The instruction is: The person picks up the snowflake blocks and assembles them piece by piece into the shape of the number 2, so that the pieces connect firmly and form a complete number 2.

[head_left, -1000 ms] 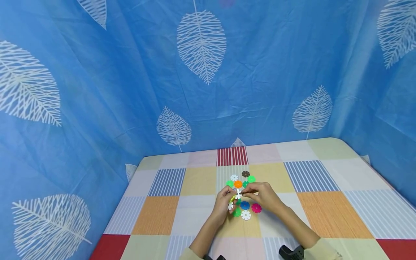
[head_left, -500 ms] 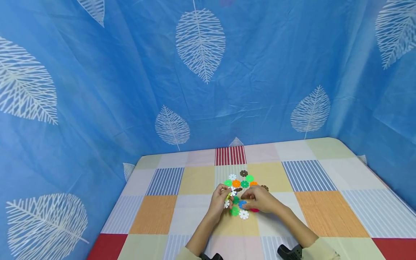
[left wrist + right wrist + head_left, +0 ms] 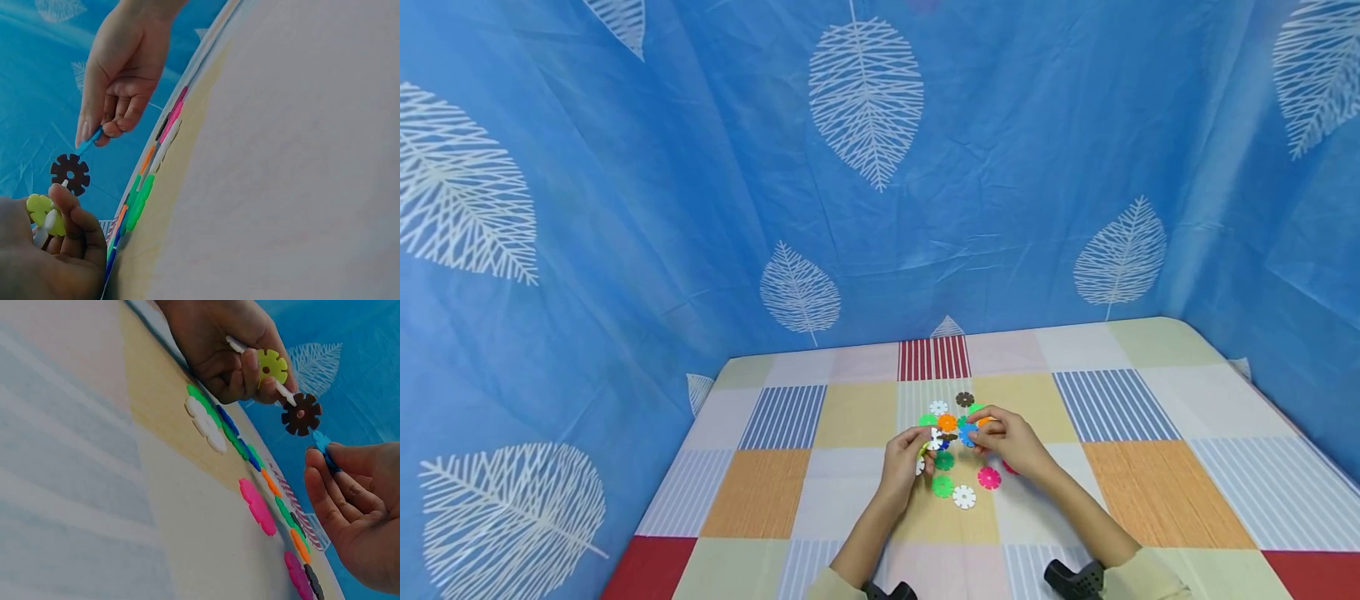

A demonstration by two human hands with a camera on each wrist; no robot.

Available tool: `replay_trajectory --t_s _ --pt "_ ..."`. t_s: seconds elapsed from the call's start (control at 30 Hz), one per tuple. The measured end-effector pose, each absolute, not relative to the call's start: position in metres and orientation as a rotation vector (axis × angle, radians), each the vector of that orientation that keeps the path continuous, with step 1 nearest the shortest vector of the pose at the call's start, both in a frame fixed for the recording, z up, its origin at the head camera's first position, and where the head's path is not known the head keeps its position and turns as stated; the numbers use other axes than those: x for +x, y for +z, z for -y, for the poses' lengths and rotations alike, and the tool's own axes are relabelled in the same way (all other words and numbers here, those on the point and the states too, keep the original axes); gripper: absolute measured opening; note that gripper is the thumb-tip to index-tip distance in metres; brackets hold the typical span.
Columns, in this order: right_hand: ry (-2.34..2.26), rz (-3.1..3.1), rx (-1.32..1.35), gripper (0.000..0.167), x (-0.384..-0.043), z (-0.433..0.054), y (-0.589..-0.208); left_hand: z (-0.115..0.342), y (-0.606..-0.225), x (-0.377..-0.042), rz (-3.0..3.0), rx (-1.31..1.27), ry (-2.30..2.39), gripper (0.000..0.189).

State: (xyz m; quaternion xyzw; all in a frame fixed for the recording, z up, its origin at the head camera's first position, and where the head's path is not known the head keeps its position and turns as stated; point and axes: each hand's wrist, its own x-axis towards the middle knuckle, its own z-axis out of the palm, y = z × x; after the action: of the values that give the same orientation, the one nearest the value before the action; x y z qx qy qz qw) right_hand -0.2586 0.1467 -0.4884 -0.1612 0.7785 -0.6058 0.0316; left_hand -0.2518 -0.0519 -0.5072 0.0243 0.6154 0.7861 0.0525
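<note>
L hand (image 3: 904,468) grips yellow disc (image 3: 270,365) joined w/ white disc (image 3: 285,392), brown disc (image 3: 301,419) sticking out twd R hand (image 3: 1013,442). R hand pinches lt-blue disc (image 3: 322,446) betw. thumb & fingers, just beside brown one; can't tell if touching. On cloth (image 3: 835,492): pink disc (image 3: 989,477) just wearer-side of R hand, green disc (image 3: 943,486) nr L hand, orange disc (image 3: 947,422) just beyond L hand.

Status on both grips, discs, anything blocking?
Left grip: holding joined white-yellow-white-brown disc chain. Right grip: pinching blue notched disc by the chain's brown disc, contact unclear. No obstruction visible between them.
</note>
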Motion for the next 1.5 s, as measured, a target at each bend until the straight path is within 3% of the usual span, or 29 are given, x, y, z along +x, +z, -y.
replay_trajectory --t_s 1.13,1.33,1.5 --pt "-2.07 -2.324 -0.538 0.022 -0.256 -0.128 -0.488 0.051 -0.505 -0.251 -1.818 0.035 2.447 0.031" --pt "-1.761 -2.571 -0.599 0.033 -0.259 -0.147 -0.481 0.048 -0.508 -0.251 -1.664 0.062 2.509 0.022" --pt "-1.284 -2.671 -0.812 0.027 -0.26 -0.168 -0.479 0.049 -0.509 -0.252 -1.562 0.127 2.534 0.006"
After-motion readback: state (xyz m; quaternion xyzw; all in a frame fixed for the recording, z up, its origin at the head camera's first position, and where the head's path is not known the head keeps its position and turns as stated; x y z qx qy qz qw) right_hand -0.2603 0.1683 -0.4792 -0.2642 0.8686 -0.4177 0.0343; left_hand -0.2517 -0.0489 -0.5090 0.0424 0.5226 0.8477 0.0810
